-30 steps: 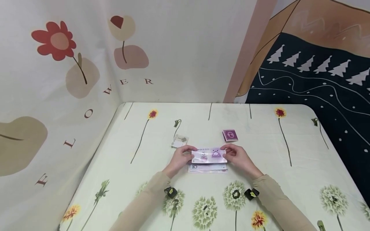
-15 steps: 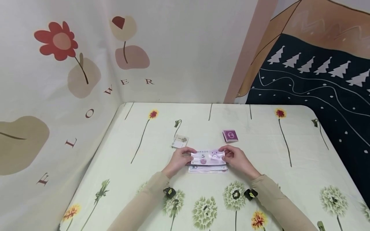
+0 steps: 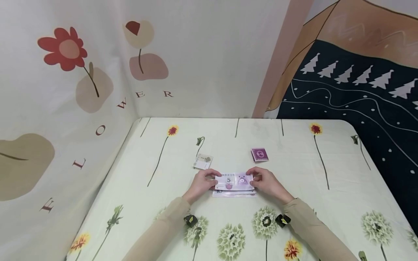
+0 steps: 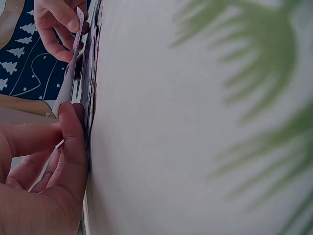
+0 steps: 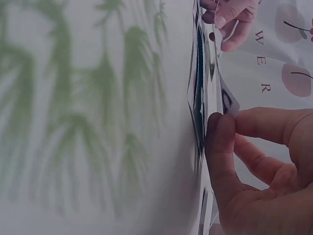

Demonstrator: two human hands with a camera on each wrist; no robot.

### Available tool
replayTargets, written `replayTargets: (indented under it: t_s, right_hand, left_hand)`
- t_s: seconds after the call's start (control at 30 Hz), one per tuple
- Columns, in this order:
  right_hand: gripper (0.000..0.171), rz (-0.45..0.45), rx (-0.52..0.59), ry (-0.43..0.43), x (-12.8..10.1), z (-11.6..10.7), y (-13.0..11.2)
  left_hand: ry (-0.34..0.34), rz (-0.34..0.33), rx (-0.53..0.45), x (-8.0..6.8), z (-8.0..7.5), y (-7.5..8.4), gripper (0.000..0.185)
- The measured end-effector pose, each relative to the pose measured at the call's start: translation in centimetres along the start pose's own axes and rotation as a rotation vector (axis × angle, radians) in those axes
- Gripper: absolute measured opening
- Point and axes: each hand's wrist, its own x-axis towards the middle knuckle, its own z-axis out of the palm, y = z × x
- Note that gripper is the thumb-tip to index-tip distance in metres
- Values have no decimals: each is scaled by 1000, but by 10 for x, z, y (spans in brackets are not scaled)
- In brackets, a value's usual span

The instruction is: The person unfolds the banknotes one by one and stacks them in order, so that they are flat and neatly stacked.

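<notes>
A pale purple play banknote (image 3: 234, 182), printed with a 5 and a pig, is stretched between both hands just above a small pile of notes (image 3: 234, 194). My left hand (image 3: 200, 184) pinches its left end between thumb and fingers, which the left wrist view also shows at the hand (image 4: 46, 169). At the other end, my right hand (image 3: 268, 184) pinches the edge with thumb and forefinger, as the hand (image 5: 266, 166) in the right wrist view shows. The held note covers most of the pile, including part of a printed 10.
Behind the left hand lies a pale folded paper (image 3: 203, 161). A dark purple folded piece (image 3: 259, 154) sits behind the right hand. The table (image 3: 287, 159) has a flower-print cloth, with printed curtains (image 3: 209, 58) at its back and left.
Both hands have lowered the banknote a little toward the person, so it covers more of the pile and the printed 10. The folded pieces behind have stayed in place.
</notes>
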Motion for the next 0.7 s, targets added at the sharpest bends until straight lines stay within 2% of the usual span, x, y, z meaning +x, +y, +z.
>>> replayTargets:
  t_s: [0.43, 0.7]
  right_hand:
    - [29, -1, -76, -34, 1, 1, -3]
    - [28, -9, -100, -49, 3, 0, -4]
  left_hand:
    - [0, -18, 55, -2, -2, 3, 26]
    - [28, 22, 149, -2, -2, 4, 25]
